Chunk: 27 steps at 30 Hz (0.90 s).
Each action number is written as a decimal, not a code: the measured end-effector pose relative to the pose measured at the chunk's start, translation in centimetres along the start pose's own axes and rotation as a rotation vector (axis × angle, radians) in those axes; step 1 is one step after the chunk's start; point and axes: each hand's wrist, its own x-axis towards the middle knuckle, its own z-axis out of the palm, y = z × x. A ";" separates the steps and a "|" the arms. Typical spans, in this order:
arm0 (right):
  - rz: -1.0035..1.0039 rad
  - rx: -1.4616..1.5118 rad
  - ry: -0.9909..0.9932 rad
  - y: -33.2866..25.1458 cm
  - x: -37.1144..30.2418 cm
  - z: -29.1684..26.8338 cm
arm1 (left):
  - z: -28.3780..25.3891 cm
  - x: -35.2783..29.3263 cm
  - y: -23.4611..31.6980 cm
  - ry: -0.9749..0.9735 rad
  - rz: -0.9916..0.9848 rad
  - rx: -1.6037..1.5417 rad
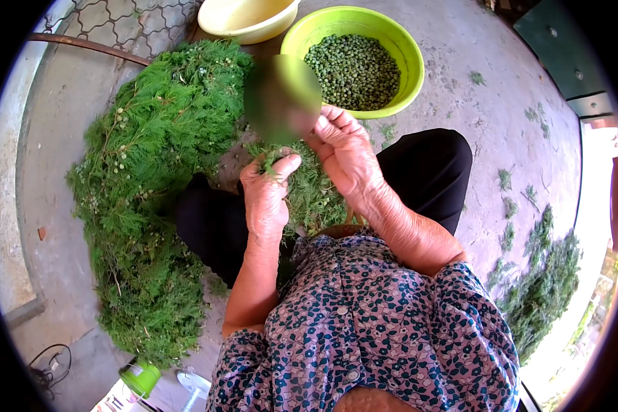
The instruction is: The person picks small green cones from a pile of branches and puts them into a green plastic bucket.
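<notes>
My left hand point(265, 196) is closed on a green conifer sprig point(273, 162), pinched between thumb and fingers above my lap. My right hand point(349, 150) is beside it, slightly farther off, with its fingers pinched together; a blurred patch hides whatever its fingertips hold. Feathery cut conifer branches point(309, 189) lie between my knees, below both hands. A lime-green basin point(410, 75) stands just beyond my right hand, with many small round green cones or berries point(353, 69) in it.
A long heap of leafy conifer branches point(144, 178) lies along my left. Far ahead stands a cream basin point(244, 31). Darker branches point(546, 281) lie on the concrete floor point(494, 130) to my right. A small green bucket point(141, 379) and a cable point(55, 364) are at the lower left.
</notes>
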 end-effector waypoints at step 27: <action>0.039 -1.141 -0.265 -1.4 -1.0 -0.3 | -1.8 0.5 -0.3 -0.014 0.151 0.003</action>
